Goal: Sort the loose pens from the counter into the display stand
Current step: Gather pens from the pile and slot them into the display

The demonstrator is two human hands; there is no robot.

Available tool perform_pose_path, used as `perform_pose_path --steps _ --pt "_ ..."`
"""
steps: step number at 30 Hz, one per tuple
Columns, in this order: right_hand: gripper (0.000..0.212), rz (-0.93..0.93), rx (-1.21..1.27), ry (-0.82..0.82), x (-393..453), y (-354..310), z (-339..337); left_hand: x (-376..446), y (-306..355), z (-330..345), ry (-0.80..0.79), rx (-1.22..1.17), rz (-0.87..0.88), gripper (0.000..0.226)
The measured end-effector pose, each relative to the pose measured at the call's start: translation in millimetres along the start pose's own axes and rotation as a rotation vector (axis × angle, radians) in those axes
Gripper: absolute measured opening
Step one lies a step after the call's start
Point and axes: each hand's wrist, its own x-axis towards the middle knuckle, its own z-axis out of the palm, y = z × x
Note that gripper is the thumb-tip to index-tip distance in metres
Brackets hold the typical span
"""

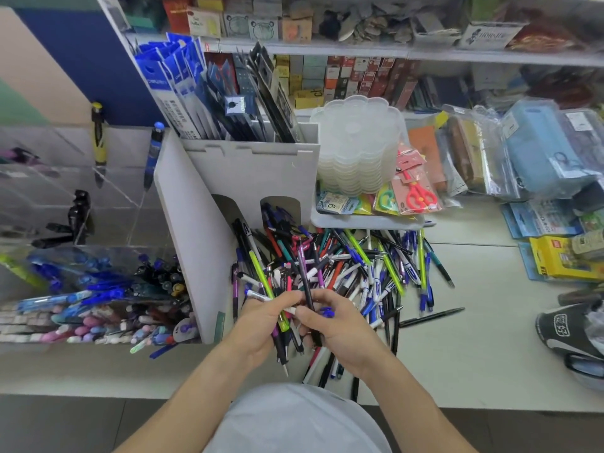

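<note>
Both hands grip pens: left hand (261,325) a bundle, right hand (330,331) one black pen (309,297), upright; display stand (98,289) lies left, nr desk's front edge.

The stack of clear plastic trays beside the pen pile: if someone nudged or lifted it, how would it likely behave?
The stack of clear trays is thin translucent plastic, so probably light and easily slid. It stands tall on a grey tray, so a sideways push may topple or fan it. Nested layers might separate if lifted from the top.
</note>
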Motion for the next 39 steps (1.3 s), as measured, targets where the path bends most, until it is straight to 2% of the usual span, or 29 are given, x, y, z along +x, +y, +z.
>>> perform_pose_path --steps 5,9,15,22,27,30,33,35,37,39 --pt "0.015 0.020 -0.089 0.036 7.3 6.3 -11.0 8.4 -1.9 0.2 0.067 0.023 0.022 0.018" --pt "0.017 0.159 0.087 0.149 16.2 12.0 -20.8 14.6 -9.4 -1.1 0.143 0.025 0.022 0.033" --pt "0.045 0.168 0.090 0.164 29.8 8.1 -20.6 4.0 -13.1 0.8 -0.065 0.184 -0.066 0.018" --pt "0.020 0.014 -0.027 0.215 33.8 10.7 -12.8 5.7 -6.6 -9.4 -0.127 0.198 -0.069 0.018" --pt "0.020 0.036 -0.045 0.201 30.4 6.9 -18.0 9.9 -8.7 -16.4 -0.020 0.142 -0.102 0.022" --pt "0.024 0.061 -0.227 0.196 21.6 1.4 -29.8 12.9 -7.5 -23.7 -0.011 0.154 -0.119 0.027" --pt "0.036 0.067 -0.603 0.162 14.3 -5.7 -39.9 15.5 -10.2 -24.3 -0.014 0.095 -0.122 0.031" --pt "0.039 0.052 -0.756 0.160 13.2 -6.4 -43.8 16.0 -11.8 -21.8 -0.016 0.076 -0.136 0.034" --pt "0.041 0.006 -0.804 0.172 12.3 -5.3 -43.9 19.1 -15.6 -21.6 0.008 0.077 -0.151 0.042" --pt "0.038 -0.095 -0.678 0.167 11.1 -3.8 -41.1 20.1 -17.1 -21.2 0.022 0.082 -0.140 0.055"
